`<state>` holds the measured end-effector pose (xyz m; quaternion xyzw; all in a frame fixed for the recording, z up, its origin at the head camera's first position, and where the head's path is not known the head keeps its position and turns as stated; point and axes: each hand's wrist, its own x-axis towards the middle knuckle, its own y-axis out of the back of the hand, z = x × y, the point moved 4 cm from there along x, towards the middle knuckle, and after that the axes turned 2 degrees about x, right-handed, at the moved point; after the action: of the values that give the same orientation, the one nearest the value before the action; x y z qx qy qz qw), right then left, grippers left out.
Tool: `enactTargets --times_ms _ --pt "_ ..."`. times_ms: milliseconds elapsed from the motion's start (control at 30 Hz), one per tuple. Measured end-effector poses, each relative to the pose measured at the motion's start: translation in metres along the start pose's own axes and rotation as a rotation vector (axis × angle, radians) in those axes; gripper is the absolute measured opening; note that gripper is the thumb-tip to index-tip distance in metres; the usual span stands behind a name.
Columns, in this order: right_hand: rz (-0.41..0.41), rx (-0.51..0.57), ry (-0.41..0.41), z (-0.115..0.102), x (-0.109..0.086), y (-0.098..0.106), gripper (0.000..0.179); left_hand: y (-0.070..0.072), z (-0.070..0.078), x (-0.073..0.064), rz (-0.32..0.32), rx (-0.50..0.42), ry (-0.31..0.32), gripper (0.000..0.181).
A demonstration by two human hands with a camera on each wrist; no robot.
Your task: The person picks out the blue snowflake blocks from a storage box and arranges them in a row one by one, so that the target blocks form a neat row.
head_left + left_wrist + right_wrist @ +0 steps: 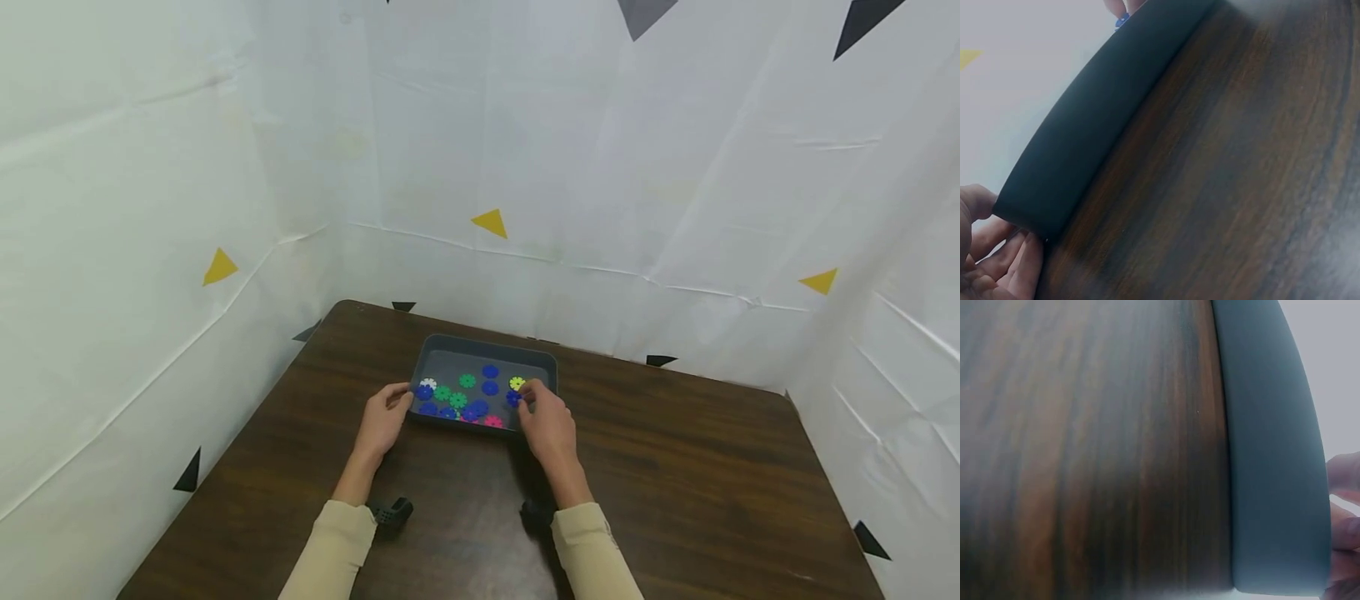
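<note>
Beige sleeves [330, 546] are covering both forearms above the brown wood-grain worktop [690, 467], with black devices [392, 514] jutting inward at the wrists. The left hand [381, 423] is gripping the dark grey tray [491, 348] at its near left corner, thumb on the rim, fingers against the outer wall. At the tray's right edge, the right hand [551, 421] is pinching a blue disc [513, 398] between thumb and fingertips. Flower-like, notched discs [457, 401] are lying inside: pink and blue along the near edge, green towards the middle, white by the left edge, yellow beside the right hand. The tray is resting near the worktop's far edge, towards its far left corner. Beyond, white sheeting [600, 167] is showing yellow and black triangles.
</note>
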<state>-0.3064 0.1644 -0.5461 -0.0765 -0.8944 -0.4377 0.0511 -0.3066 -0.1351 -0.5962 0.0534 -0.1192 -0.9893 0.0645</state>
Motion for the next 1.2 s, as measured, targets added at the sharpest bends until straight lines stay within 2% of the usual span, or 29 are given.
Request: enactTargets --times_ms 333,533,767,867,1200 --pt "0.070 0.048 -0.001 0.006 -0.012 0.017 0.017 -0.001 0.000 0.000 0.008 -0.006 0.012 0.043" --pt "0.072 0.110 -0.039 0.010 -0.021 0.033 0.015 0.000 -0.001 -0.001 0.010 0.007 0.019 0.043" --pt "0.074 0.134 -0.045 0.008 -0.026 0.051 0.014 0.004 0.000 0.001 0.023 0.014 -0.014 0.042" --pt "0.090 0.156 -0.054 0.009 -0.028 0.062 0.016 0.004 0.001 0.002 0.023 0.015 -0.010 0.042" --pt "0.089 0.285 -0.144 0.044 -0.025 0.083 0.020 0.003 -0.001 -0.002 0.031 0.001 -0.004 0.043"
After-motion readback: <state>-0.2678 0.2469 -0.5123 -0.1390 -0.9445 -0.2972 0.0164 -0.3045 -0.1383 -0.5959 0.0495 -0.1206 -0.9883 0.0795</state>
